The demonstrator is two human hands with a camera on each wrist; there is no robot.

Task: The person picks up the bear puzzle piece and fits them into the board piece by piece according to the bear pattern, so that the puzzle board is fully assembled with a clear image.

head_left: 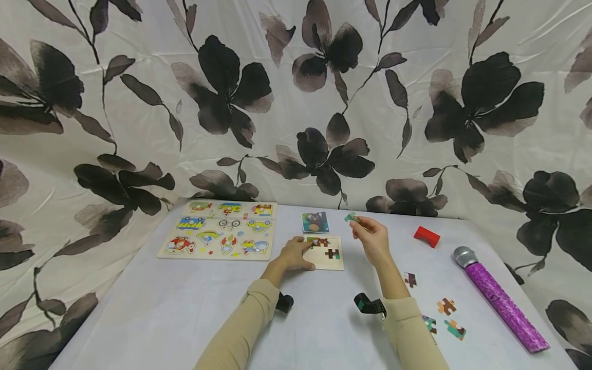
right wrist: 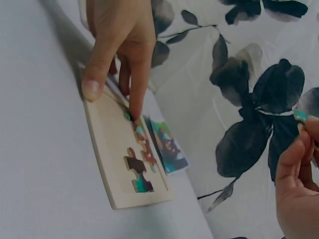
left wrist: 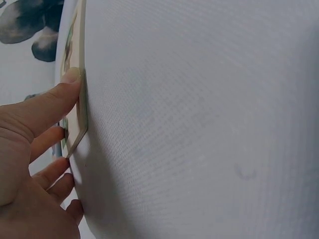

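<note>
A small wooden puzzle board point(head_left: 324, 262) lies on the table with a few brown, red and green pieces set in it. My left hand point(head_left: 296, 255) rests at its left side. The thumb point(right wrist: 92, 88) lies on the board's near edge, and the index finger point(right wrist: 137, 102) presses a piece in the far left corner. To the right of the board, my right hand point(head_left: 373, 240) is raised and pinches a green jigsaw piece point(head_left: 351, 217) between thumb and fingers; the fingertips cover part of it. Just behind the board is a picture card point(head_left: 316, 222) of a dark animal.
A larger wooden vehicle puzzle point(head_left: 213, 231) lies at the left. Several loose jigsaw pieces point(head_left: 446, 307) are scattered at the right, one partly behind the right sleeve. Beyond them are a red block point(head_left: 427, 236) and a purple glittery microphone point(head_left: 501, 300). Floral cloth point(head_left: 296, 103) hangs behind the table.
</note>
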